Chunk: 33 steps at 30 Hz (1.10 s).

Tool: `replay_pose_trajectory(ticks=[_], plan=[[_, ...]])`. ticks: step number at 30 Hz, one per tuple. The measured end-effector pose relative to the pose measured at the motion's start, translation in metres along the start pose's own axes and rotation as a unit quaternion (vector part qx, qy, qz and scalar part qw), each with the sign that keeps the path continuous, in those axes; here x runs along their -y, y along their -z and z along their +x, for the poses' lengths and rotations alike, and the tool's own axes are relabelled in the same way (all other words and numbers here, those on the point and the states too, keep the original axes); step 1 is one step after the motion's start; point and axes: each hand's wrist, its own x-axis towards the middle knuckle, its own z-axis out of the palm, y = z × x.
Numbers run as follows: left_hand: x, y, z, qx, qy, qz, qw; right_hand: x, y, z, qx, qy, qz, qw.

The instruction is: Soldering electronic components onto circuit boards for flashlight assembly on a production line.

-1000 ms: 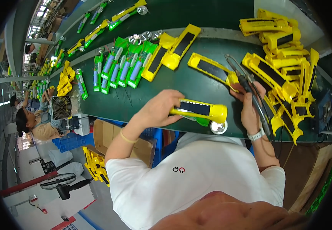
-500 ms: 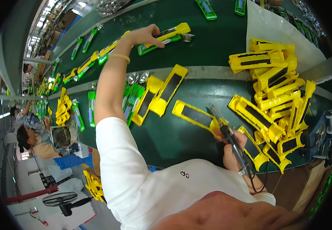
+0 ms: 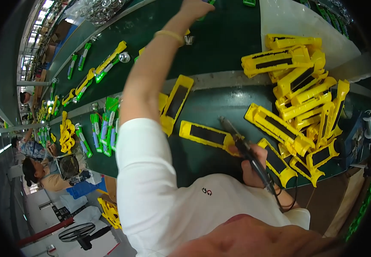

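My left hand (image 3: 194, 8) is stretched out over the far belt, partly cut off by the top edge. Its fingers close around a slim green plastic piece (image 3: 201, 18) with a bluish strip. Behind my left forearm, a yellow housing and a shiny metal cup (image 3: 189, 40) are partly hidden. My right hand (image 3: 254, 165) grips a black corded tool (image 3: 254, 158) with a slender metal tip; its exact kind is unclear. That tip hovers over a yellow housing (image 3: 204, 133) with a dark inner panel. My right fingers meet the housing's end; whether they pinch it is hidden.
Yellow housings (image 3: 296, 103) are heaped on the right. Another housing (image 3: 177, 100) leans by the metal rail (image 3: 224, 79). Green pieces (image 3: 106, 128) lie left of my upper arm. Shiny metal parts (image 3: 102, 10) fill a bag at the back. Co-workers (image 3: 44, 171) sit at the left.
My left hand has left the yellow housing on the far belt and reached farther out to a green piece, which now lies at a different angle. My right hand keeps the tool, nearly still.
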Motion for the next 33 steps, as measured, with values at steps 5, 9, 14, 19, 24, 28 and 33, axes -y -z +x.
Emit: replay_pose_trajectory(ticks=[5, 9, 14, 19, 24, 28, 33], plan=[[-0.016, 0.106, -0.174, 0.234, -0.116, -0.182, 0.948, 0.0, 0.001, -0.003, -0.028, -0.025, 0.055, 0.998], [-0.016, 0.123, -0.335, 0.345, -0.135, -0.138, 0.918, -0.016, 0.019, 0.006, 0.008, -0.031, -0.033, 0.999], [-0.008, 0.081, -0.419, 0.138, -0.249, 0.01, 0.959, 0.011, 0.007, 0.012, 0.025, -0.076, 0.122, 0.989], [0.045, 0.094, -0.444, -0.068, -0.177, 0.004, 0.982, 0.007, 0.018, 0.003, -0.04, 0.018, 0.13, 0.991], [0.012, 0.088, -0.455, 0.07, -0.311, 0.138, 0.938, 0.022, 0.028, -0.005, -0.073, 0.104, 0.208, 0.97], [0.011, 0.061, -0.445, 0.04, -0.308, 0.139, 0.94, 0.033, 0.032, -0.013, -0.101, 0.15, 0.178, 0.967], [0.004, 0.059, -0.432, -0.017, -0.242, 0.151, 0.958, 0.037, 0.043, -0.034, -0.115, 0.097, 0.161, 0.975]])
